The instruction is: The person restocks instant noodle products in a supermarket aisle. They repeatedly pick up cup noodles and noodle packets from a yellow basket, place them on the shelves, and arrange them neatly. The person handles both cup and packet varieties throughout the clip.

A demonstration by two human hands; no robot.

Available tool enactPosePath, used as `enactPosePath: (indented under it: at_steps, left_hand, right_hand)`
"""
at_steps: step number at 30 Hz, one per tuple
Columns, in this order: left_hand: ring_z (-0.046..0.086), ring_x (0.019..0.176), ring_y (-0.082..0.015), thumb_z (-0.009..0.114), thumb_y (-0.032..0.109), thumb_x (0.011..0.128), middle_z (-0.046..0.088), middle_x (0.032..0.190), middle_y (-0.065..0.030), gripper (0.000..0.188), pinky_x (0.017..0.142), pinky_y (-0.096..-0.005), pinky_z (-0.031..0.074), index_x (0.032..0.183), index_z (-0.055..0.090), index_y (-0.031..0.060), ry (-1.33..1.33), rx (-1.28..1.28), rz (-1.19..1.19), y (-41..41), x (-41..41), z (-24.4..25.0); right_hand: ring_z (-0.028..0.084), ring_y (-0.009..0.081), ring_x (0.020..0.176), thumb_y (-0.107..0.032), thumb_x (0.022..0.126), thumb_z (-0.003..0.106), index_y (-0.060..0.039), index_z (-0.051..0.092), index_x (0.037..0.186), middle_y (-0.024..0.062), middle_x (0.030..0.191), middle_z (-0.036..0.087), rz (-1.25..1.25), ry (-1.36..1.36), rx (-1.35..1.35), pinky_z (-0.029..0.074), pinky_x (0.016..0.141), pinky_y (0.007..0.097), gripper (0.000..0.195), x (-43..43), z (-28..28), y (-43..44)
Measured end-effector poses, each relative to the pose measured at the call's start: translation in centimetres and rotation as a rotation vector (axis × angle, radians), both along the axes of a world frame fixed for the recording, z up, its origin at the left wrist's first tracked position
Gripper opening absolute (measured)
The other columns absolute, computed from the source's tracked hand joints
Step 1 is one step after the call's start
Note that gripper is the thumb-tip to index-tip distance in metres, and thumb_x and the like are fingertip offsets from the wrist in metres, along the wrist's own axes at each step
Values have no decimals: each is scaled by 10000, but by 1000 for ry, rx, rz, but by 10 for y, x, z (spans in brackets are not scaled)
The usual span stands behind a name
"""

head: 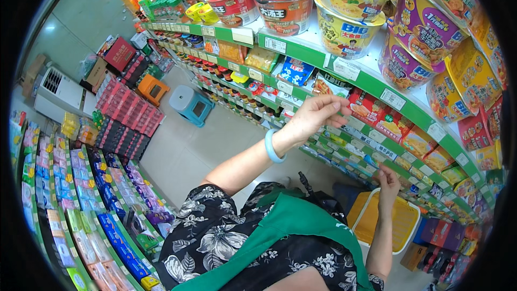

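My left hand (325,112), with a pale blue bangle (275,146) on its wrist, hovers before the shelves of packaged food, fingers loosely bent and apart, holding nothing that I can see. Beyond its fingertips lie red food packets (365,105) on the shelf under the top one. Lower and to the right, my right hand (388,180) is raised in front of the lower shelves, thumb and forefinger slightly apart, with nothing visible in it. Below it stands a yellow plastic basket (398,220) with a white rim. Stacked instant noodle tubs (347,32) fill the top shelf.
A green shelf edge (299,50) with price tags curves across the view. A blue stool (192,103) and an orange stool (152,89) stand on the tiled floor (177,149). Stacked drink packs (127,107) and a shelf of coloured packs (83,194) are at the left.
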State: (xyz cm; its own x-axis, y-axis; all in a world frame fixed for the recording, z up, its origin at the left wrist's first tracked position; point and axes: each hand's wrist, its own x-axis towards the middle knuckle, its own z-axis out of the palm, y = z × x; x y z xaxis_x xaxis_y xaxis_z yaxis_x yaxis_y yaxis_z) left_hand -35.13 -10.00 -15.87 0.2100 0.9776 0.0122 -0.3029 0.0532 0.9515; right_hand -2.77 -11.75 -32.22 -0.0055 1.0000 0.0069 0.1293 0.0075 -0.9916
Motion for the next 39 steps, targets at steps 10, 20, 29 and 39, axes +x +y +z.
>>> enactPosePath:
  at_steps: [10,20,29,39]
  left_hand:
    - [595,902,-180,429,202,924,590,1036,-106,315,794,-287,478,1150,495,-8,-45,-113,87,-30,20,-31]
    - [605,886,-191,468,193,905,600,1015,-115,305,781,-293,488,1134,511,-4,-134,-25,46,-83,0,-15]
    - [612,868,-205,514,251,884,606,1002,-121,341,777,-312,494,1117,526,4,-193,-115,-41,-131,-10,-53]
    - [612,884,-258,461,173,905,593,1020,-161,303,753,-330,522,1121,502,-36,-269,-210,-245,-146,50,-87]
  right_hand:
    - [545,84,786,-76,842,562,-3,607,953,17,847,600,60,20,-55,434,699,210,140,1,-22,-24]
    - [560,112,811,-98,848,555,1,595,984,38,889,604,-60,44,-91,444,711,227,173,18,3,-83]
    - [582,123,812,-115,847,556,5,601,975,60,906,611,-231,44,-120,475,710,239,182,13,-10,-165]
    - [544,61,720,-79,809,596,-4,624,942,18,789,619,-412,32,-123,437,655,194,155,17,-2,-233]
